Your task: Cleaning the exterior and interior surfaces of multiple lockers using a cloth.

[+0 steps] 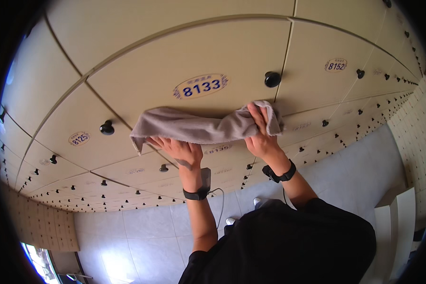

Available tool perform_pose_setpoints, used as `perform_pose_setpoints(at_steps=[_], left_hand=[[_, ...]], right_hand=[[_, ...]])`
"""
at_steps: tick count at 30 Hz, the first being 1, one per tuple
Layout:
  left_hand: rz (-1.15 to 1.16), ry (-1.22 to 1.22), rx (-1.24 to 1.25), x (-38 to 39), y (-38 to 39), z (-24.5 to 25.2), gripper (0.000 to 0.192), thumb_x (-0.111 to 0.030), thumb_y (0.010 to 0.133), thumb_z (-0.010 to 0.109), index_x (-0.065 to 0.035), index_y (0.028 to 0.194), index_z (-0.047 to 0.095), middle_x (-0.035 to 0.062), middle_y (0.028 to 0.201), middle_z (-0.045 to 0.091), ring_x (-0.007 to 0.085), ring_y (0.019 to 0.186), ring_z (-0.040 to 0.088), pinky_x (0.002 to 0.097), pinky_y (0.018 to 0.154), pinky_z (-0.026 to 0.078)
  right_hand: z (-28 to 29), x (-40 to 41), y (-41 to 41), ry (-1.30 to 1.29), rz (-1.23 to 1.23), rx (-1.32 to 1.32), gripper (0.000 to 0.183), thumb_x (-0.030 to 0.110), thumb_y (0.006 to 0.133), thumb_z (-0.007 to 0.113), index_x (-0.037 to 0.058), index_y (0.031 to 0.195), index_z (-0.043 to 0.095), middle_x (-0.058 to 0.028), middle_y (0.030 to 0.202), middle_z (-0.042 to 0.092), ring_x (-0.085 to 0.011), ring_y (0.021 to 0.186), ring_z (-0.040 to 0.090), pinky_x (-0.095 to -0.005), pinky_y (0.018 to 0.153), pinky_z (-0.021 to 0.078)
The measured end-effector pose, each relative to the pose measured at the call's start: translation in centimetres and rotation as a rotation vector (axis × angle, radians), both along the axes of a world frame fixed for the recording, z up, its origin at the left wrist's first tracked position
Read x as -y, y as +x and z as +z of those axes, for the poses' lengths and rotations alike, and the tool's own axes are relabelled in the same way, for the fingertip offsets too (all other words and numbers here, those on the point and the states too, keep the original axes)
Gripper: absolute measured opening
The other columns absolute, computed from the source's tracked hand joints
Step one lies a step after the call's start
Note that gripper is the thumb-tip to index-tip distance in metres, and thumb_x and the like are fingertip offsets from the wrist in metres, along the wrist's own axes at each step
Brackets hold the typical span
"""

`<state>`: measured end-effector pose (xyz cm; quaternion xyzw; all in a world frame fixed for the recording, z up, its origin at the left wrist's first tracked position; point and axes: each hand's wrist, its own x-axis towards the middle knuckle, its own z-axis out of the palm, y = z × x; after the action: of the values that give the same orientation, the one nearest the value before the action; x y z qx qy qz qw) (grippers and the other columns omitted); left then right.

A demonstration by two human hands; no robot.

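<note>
A greyish-mauve cloth (198, 128) is stretched sideways across a beige locker door (145, 92), just below its oval number plate (201, 86). Under the cloth's left part lies my left hand (179, 151), its fingertips covered by the fabric. My right hand (262, 136) is at the cloth's right end, with a fold between its fingers and some fingers on top. A round black knob (272, 78) sticks out of the door above my right hand. Both wrists wear black straps with small devices.
More locker doors with black knobs (107, 127) and oval plates (79, 138) spread out on every side. Grey floor tiles (149, 223) lie below. Another bank of lockers (417, 142) stands at the right, near a pale bench-like object (404, 216). A cable hangs by my left forearm.
</note>
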<state>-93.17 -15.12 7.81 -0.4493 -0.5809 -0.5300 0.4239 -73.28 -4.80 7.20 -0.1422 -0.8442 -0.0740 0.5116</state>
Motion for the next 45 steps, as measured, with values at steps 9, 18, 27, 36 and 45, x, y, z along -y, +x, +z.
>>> perform_pose_setpoints(at_steps=[9, 18, 27, 36, 45], left_hand=[[-0.056, -0.227, -0.188, -2.8, 6.3, 12.7, 0.045, -0.016, 0.076, 0.053, -0.0014, 0.119, 0.056, 0.0228, 0.137, 0.042, 0.0479, 0.133, 0.026, 0.0632, 0.108, 0.008], [-0.246, -0.456, -0.305, -3.9, 10.5, 17.0, 0.058, -0.013, 0.064, 0.058, -0.0047, 0.122, 0.055, 0.017, 0.138, 0.043, 0.0441, 0.138, 0.024, 0.0623, 0.107, 0.012], [-0.117, -0.472, -0.255, -5.4, 14.7, 13.1, 0.04, -0.008, 0.067, 0.061, -0.0108, 0.106, 0.062, 0.0068, 0.127, 0.053, 0.0311, 0.124, 0.046, 0.0431, 0.095, 0.038], [-0.132, -0.301, -0.23, -5.3, 16.1, 12.9, 0.028, -0.014, 0.067, 0.061, -0.0066, 0.094, 0.061, 0.0073, 0.109, 0.056, 0.0274, 0.112, 0.05, 0.0399, 0.091, 0.04], [-0.269, -0.303, -0.181, 1.0, 18.6, 13.7, 0.022, -0.016, 0.066, 0.06, -0.0074, 0.086, 0.059, 0.0046, 0.097, 0.058, 0.0272, 0.097, 0.053, 0.0354, 0.081, 0.04]], right_hand=[[-0.6, -4.0, 3.0, -0.008, 0.035, -0.147, 0.039, 0.014, 0.083, 0.061, 0.0042, 0.122, 0.058, -0.0219, 0.14, 0.044, -0.0463, 0.133, 0.032, -0.054, 0.109, 0.0244], [-2.0, -4.8, 3.8, -0.038, 0.296, -0.135, 0.04, 0.011, 0.086, 0.051, -0.0048, 0.122, 0.055, -0.0306, 0.134, 0.045, -0.0547, 0.126, 0.035, -0.0613, 0.107, 0.0224], [-3.3, -5.9, 5.9, -0.248, 0.524, -0.009, 0.034, 0.007, 0.087, 0.048, -0.0072, 0.115, 0.06, -0.0289, 0.126, 0.054, -0.0465, 0.123, 0.046, -0.0521, 0.107, 0.0309], [-1.6, -4.9, 6.1, -0.263, 0.61, -0.253, 0.034, 0.008, 0.091, 0.046, -0.0074, 0.117, 0.059, -0.0207, 0.123, 0.059, -0.0347, 0.114, 0.056, -0.0443, 0.099, 0.0388], [1.4, 0.4, 5.2, -0.949, 0.993, -0.596, 0.046, 0.026, 0.101, 0.033, 0.0045, 0.142, 0.029, -0.005, 0.139, 0.04, -0.0131, 0.122, 0.04, -0.0272, 0.1, 0.0342]])
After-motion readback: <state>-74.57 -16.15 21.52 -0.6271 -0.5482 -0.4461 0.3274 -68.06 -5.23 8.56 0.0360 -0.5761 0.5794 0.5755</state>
